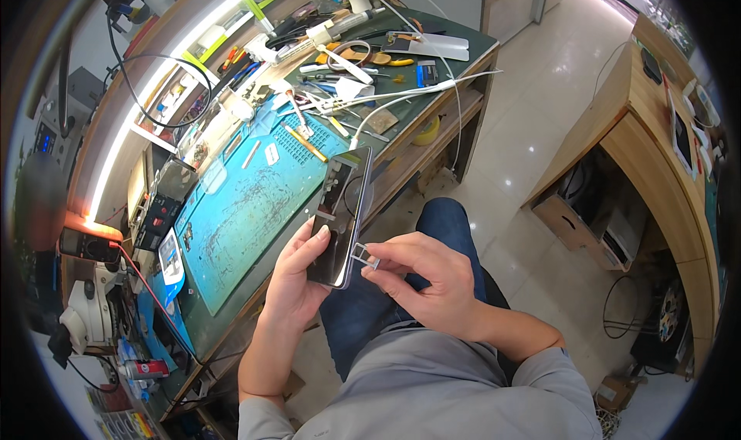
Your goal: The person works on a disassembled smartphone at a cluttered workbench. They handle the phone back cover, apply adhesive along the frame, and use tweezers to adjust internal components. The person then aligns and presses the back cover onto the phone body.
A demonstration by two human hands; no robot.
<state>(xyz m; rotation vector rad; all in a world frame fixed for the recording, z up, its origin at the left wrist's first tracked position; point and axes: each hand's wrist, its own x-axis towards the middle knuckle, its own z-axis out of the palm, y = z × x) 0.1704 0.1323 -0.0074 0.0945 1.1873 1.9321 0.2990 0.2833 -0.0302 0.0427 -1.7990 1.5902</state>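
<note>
A dark, glossy smartphone is gripped by my left hand, its thumb on the screen and the fingers behind. The phone stands at a tilt above my lap, and its screen mirrors the bright workbench. Against its lower right edge sits a small metal SIM card tray, pinched between the thumb and index finger of my right hand. Whether the tray's end is inside the phone's slot, I cannot tell. My right hand's other fingers are curled in behind.
On the workbench at left lies a blue repair mat with a yellow-handled tool. Behind it are piled tools and white cables. A multimeter and a microscope stand at far left. A wooden desk is at right.
</note>
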